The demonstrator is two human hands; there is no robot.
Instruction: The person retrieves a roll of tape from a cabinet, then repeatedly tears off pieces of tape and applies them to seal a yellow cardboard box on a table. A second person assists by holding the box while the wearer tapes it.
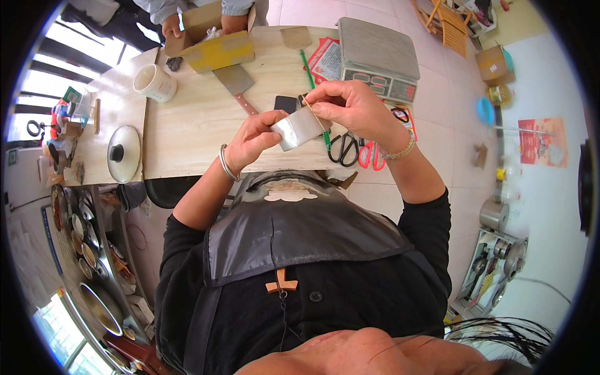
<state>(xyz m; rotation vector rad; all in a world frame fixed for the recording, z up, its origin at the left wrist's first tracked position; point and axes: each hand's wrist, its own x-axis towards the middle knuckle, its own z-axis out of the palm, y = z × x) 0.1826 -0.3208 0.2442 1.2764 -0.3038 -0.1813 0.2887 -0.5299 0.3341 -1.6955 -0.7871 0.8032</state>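
Note:
A roll of clear or silvery adhesive tape (pixel 300 127) is held above the near part of the wooden table (pixel 197 126). My left hand (pixel 257 136) grips the roll's left side between thumb and fingers. Between its thumb and forefinger, my right hand (pixel 344 105) pinches a thin wooden stick (pixel 315 113), which lies slanting against the right end of the roll. Beneath and beyond the hands lies a dark smartphone (pixel 286 104). Black-handled scissors (pixel 344 149) and red-handled scissors (pixel 371 155) lie near the table's front edge, below my right wrist.
A digital scale (pixel 378 49) stands at the back right. A cleaver (pixel 234 82), a white bucket (pixel 155 83) and a glass lid (pixel 124 153) are on the table further left. Across it, another person's hands (pixel 233 23) are at an open cardboard box (pixel 220 50).

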